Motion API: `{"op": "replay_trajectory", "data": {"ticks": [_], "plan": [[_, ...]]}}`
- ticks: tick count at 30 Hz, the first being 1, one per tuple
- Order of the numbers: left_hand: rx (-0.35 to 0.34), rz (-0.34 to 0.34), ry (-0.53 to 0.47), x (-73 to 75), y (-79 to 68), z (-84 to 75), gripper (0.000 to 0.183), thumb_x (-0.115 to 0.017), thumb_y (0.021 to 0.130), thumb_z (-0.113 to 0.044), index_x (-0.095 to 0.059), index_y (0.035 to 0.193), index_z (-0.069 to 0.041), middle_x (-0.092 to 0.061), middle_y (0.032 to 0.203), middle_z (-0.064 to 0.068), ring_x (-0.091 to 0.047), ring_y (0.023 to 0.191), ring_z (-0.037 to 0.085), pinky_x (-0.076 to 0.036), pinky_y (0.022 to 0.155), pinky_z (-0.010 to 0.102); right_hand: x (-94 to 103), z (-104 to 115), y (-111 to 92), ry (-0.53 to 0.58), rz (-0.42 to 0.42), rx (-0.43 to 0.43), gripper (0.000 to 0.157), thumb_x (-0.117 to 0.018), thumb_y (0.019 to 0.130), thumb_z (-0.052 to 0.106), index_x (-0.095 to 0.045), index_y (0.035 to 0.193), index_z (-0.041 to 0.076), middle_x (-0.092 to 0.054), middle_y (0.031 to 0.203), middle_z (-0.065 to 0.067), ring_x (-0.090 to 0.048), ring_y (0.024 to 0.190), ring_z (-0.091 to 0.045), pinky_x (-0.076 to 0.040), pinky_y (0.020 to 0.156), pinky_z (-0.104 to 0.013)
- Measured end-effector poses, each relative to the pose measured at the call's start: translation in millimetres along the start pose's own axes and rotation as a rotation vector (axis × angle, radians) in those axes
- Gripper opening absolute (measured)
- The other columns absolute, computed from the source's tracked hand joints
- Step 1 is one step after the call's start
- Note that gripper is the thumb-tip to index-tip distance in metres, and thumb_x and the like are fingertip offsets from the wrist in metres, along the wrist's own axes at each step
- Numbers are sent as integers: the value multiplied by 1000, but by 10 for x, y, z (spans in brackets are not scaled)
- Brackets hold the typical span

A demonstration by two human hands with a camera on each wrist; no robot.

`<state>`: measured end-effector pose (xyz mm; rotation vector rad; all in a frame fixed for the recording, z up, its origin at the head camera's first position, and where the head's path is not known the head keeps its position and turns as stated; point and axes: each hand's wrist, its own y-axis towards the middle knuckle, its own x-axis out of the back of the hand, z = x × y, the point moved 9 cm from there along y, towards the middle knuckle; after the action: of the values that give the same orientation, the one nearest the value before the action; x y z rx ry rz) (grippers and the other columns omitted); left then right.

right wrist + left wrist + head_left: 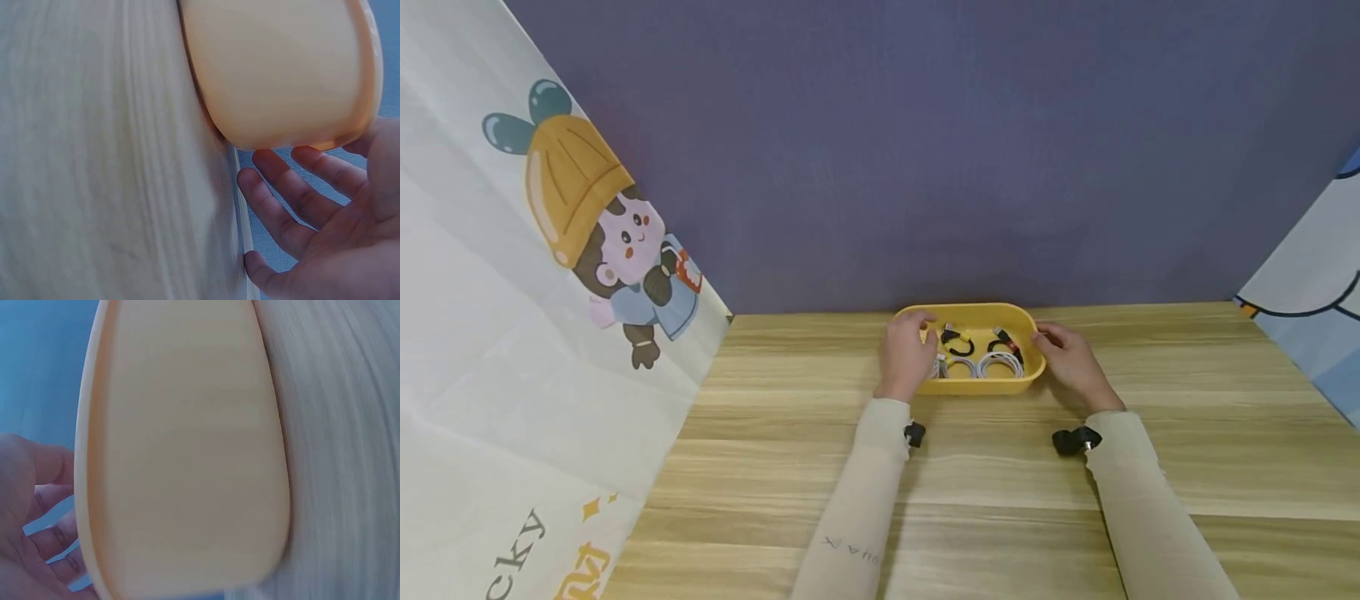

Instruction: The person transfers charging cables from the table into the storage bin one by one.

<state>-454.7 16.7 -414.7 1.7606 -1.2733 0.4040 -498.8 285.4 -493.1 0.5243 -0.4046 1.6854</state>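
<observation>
A yellow oval-ended plastic basket (973, 387) sits on the wooden table against the dark backdrop. Inside lie coiled cables: a black one with a yellow tie (950, 335), a black one with a red tie (1004, 340), a white coil (1000, 361) and a greyish coil (961, 363). My left hand (907, 354) reaches over the basket's left end. In the left wrist view its fingertips pass behind the rim and are hidden, so I cannot tell what they hold. My right hand (1075, 364) grips the right end, thumb at the rim, fingertips (262, 157) against the outer wall.
The wooden table (985, 500) extends in front of the basket and to both sides. A dark blue-grey panel (970, 167) rises right behind it. A white cloth (490, 333) with a cartoon figure hangs on the left, and another printed cloth (1315, 275) on the right.
</observation>
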Motion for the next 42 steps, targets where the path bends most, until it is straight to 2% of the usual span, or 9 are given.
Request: {"op": "replay_trajectory", "data": {"ticks": [6,12,18,26,31,42], "plan": [[56,-62,-7,162,-61,278,25,-70,92,-11,-74,117,-13,-70,104,10,-64,94,26,-55,72,38,-7,-5,5,-6,4,-1,60,-42,109,44,-44,153,2,-53,146,-28,-50,133,-46,-41,110,-61],[95,-95,-38,203,-96,481,34,-72,92,-12,-69,126,-10,-69,114,13,-65,103,29,-57,82,44,-3,-2,8,-17,7,2,61,-41,109,45,-44,153,2,-52,146,-28,-50,134,-46,-41,109,-61],[140,-66,-77,175,-116,598,39,-69,95,-14,-65,133,-7,-69,121,14,-67,112,33,-55,95,49,6,-4,5,-20,2,-2,60,-42,109,43,-45,152,2,-52,146,-28,-50,134,-46,-41,110,-61],[184,-5,-53,99,-148,715,29,-60,101,-19,-67,127,-9,-73,110,11,-70,100,30,-57,84,47,2,-10,4,-26,6,-7,61,-42,109,45,-43,154,3,-49,150,-28,-48,137,-47,-40,111,-62],[200,29,-52,65,-168,778,33,-57,103,-21,-67,133,-12,-76,102,8,-71,91,27,-56,77,45,-3,-2,12,-24,10,1,60,-41,109,43,-43,154,2,-49,150,-28,-48,136,-47,-40,110,-62],[231,86,-43,24,-187,818,39,-51,105,-29,-64,138,-11,-76,115,11,-72,103,35,-56,87,51,-1,-30,24,-16,6,3,59,-42,110,42,-43,153,2,-50,149,-28,-48,136,-47,-40,111,-62]]}}
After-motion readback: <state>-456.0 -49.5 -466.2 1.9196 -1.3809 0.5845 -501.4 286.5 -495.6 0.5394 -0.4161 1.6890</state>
